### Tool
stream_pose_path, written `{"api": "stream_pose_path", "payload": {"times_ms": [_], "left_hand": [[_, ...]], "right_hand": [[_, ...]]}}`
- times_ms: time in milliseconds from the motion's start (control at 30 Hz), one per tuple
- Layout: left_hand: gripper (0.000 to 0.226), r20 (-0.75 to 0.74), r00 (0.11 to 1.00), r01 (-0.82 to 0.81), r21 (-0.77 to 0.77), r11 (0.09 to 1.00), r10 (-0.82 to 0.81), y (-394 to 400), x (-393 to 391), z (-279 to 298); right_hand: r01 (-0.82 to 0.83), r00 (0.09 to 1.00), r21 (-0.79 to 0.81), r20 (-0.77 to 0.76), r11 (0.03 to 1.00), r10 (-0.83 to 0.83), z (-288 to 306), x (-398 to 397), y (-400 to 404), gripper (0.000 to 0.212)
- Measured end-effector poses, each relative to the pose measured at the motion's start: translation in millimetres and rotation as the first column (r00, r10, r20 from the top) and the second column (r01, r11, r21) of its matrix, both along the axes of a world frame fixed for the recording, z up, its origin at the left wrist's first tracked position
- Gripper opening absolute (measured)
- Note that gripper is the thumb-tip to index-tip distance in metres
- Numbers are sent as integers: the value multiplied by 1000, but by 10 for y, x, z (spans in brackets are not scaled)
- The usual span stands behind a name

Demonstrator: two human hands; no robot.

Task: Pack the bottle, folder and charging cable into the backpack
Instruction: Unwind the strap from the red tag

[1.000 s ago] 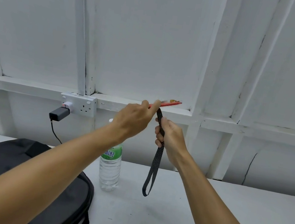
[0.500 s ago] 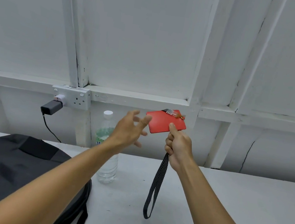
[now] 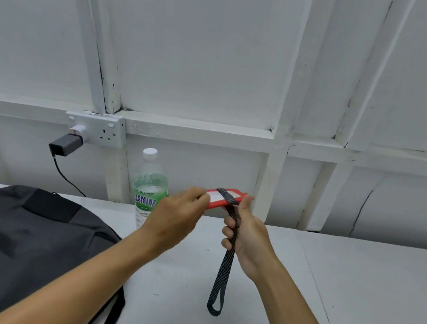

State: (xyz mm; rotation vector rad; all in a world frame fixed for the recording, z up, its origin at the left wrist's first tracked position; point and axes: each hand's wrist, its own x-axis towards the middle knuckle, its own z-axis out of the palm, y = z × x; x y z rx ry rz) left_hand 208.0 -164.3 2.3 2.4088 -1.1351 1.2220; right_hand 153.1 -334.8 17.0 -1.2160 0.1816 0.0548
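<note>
My left hand is pinching red card holder, right hand gripping its lanyard strap. Bottle is standing on table beside backpack; backpack is lying seemingly closed, contents hidden. Charger is sitting in wall socket.

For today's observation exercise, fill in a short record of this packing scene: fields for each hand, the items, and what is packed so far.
left hand: pinches the left end of the red card holder
right hand: grips the black woven strap, which loops over the holder
clear plastic water bottle with green label: upright on the white table, unpacked
black fabric backpack: lying on the table
black charger: plugged into the wall socket
</note>
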Motion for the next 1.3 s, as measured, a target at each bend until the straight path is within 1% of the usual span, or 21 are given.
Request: {"api": "stream_pose_path", "payload": {"times_ms": [133,167,233,267,300,367,433,467,533,600,700,767,833,900,967,1033,1100,1167,1233,1267,1300], "left_hand": [[29,64,997,26,172,985,-38,35,45,-193],[27,5,998,59,166,984,-61,37,33,-195],[36,-254,966,52,32,998,-43,39,18,-198],[55,-437,899,-12,-57,998,-14,44,12,-188],[75,-634,772,-86,-151,985,-29,46,-14,-160],[90,-867,444,-228,-353,908,-225,16,-72,-68],[70,-882,174,-341,-472,813,-439,-25,-107,22],[55,-860,89,-376,-496,783,-502,-50,-128,69],[32,-808,35,-438,-541,718,-588,-96,-154,121],[25,-769,68,-494,-580,648,-636,-118,-153,125],[22,-796,259,-519,-593,616,-547,-128,-115,92],[16,-823,438,-481,-554,680,-361,-110,-77,51],[8,-759,633,-395,-485,780,-151,-74,-55,17],[9,-575,817,-259,-408,876,-26,-47,-40,-50],[5,-365,931,-102,-267,958,-2,-61,-40,-115],[17,-213,977,-22,-80,997,5,-83,-27,-198],[31,-114,993,-6,50,999,11,-102,5,-306],[33,-94,994,68,94,993,-59,-95,26,-356],[34,-296,949,102,-23,995,-104,-84,4,-353],[48,-468,878,51,-108,993,-96,-81,-6,-334],[65,-667,740,-44,-175,984,-86,-86,-32,-293]], "right_hand": [[51,998,-6,-36,999,-51,-78,49,23,23],[65,997,17,-44,998,-64,-111,53,21,19],[89,995,41,-48,995,-87,-179,58,6,19],[96,994,40,-46,995,-94,-206,58,-8,20],[96,995,33,-42,995,-95,-227,60,-22,20],[76,996,10,-37,997,-76,-257,66,-41,21],[41,999,-15,-35,999,-42,-259,67,-36,27],[24,999,-21,-35,999,-25,-253,64,-28,29],[-3,999,-29,-37,1000,2,-252,60,-12,31],[-27,998,-53,-51,998,24,-268,67,-2,30],[-71,994,-110,-88,991,61,-283,71,8,32],[-81,993,-143,-98,986,68,-281,66,16,32],[-80,993,-165,-98,983,64,-264,58,31,32],[-78,993,-168,-95,983,62,-247,67,64,36],[-74,994,-124,-91,990,63,-216,79,102,47],[-46,996,-49,-82,998,42,-188,99,122,56],[5,997,-12,-80,1000,-6,-183,112,116,42],[58,994,-3,-93,998,-58,-223,121,87,26],[88,991,4,-103,996,-87,-283,124,47,22],[97,991,14,-99,995,-95,-307,125,24,20],[102,991,26,-92,994,-99,-317,121,7,21]]}}
